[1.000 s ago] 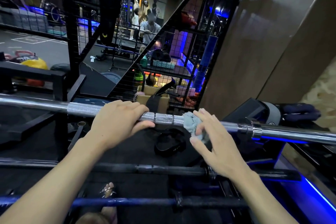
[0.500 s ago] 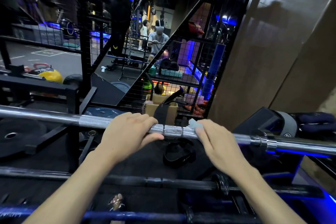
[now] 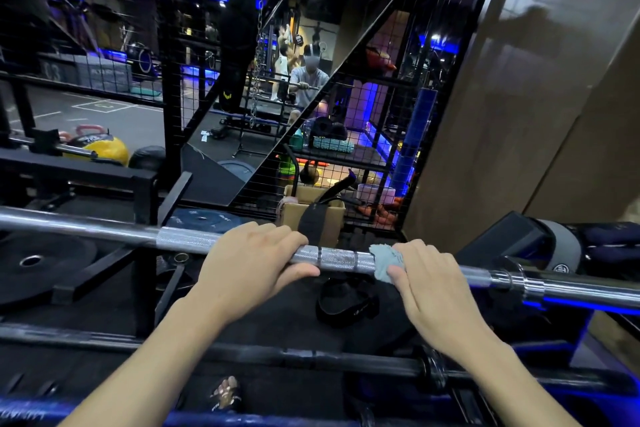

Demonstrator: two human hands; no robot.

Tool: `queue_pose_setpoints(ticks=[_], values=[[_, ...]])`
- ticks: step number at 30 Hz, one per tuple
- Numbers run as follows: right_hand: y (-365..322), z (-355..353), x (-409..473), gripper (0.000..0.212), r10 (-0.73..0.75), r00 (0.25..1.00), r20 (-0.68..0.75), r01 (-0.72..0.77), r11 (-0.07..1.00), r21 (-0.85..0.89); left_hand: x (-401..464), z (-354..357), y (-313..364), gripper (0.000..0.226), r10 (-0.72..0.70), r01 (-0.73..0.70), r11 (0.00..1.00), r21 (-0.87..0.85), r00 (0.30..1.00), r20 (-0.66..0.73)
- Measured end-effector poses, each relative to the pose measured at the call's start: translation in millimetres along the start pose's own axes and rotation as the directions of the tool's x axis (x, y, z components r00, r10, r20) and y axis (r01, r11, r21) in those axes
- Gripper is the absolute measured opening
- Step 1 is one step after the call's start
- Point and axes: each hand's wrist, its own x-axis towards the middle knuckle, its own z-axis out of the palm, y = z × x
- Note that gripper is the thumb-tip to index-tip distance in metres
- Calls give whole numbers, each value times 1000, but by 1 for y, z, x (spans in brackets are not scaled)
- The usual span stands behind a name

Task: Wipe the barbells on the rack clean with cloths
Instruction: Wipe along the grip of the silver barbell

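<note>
The silver barbell (image 3: 332, 258) lies horizontally across the frame. The left hand (image 3: 252, 265) grips its knurled section, fingers over the top, thumb underneath. The right hand (image 3: 433, 288) presses a light blue cloth (image 3: 384, 262) around the bar. A black barbell (image 3: 311, 357) lies parallel, nearer the camera.

Cloth (image 3: 385, 262) on barbell (image 3: 337, 258), right of left hand (image 3: 254, 263)

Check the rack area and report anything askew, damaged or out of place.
Nothing stands out. The silver barbell lies level, the left hand grips it, and the right hand presses the cloth on it. The black strap on the floor below looks loose, not damaged.
</note>
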Motion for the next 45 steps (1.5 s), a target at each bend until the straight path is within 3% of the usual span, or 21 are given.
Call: queue_pose_setpoints(ticks=[2,5,7,10,14,17,19,21,23,27,29,32,35,37,42,45], values=[[-9,-10,19,26,61,990,128,-47,993,-111,0,0,0,56,-3,2,1000,17,1000,4],[-15,-21,38,13,78,967,242,-67,996,-52,2,0,0,56,-1,1,1000,28,1000,2],[-17,-16,30,17,-18,991,133,0,990,140,1,-1,-1,56,-2,2,1000,26,1000,5],[-22,-4,1,42,-102,994,-28,105,927,360,0,-2,-3,57,-8,8,1000,24,1000,4],[-15,-1,2,46,-122,989,-80,140,949,283,-1,-4,-1,57,-5,5,1000,12,1000,-3],[1,-9,12,56,121,993,-8,-117,972,202,0,-4,-1,56,-8,8,1000,15,1000,1],[8,-15,10,63,113,992,-51,-98,968,232,1,-2,-1,56,-8,8,1000,23,1000,6],[-4,-13,2,48,-48,996,-72,72,922,381,1,-1,0,56,-10,10,999,31,1000,7],[-14,-6,1,45,-130,991,-34,133,925,356,0,-1,0,57,-12,12,1000,29,1000,11],[-26,-3,15,32,-85,996,35,84,996,29,0,-1,0,57,-13,12,1000,25,1000,13],[-32,-11,30,20,-33,991,127,31,999,23,1,-1,0,57,-12,11,999,32,1000,18],[-39,-17,50,24,31,972,234,-50,996,77,0,-2,-1,56,-8,7,999,41,1000,24],[-52,-15,37,24,-85,990,110,47,948,314,-2,-2,-3,57,-16,16,1000,21,999,38],[-58,-14,21,34,-156,985,79,124,939,320,-2,-2,-3,59,-18,18,1000,8,998,59],[-66,-8,54,30,28,979,201,-63,983,172,-2,-3,-1,60,-27,28,1000,-14,997,70],[-73,-7,39,27,-64,997,49,43,936,351,-2,-1,-3,60,-35,36,999,-12,996,78]])
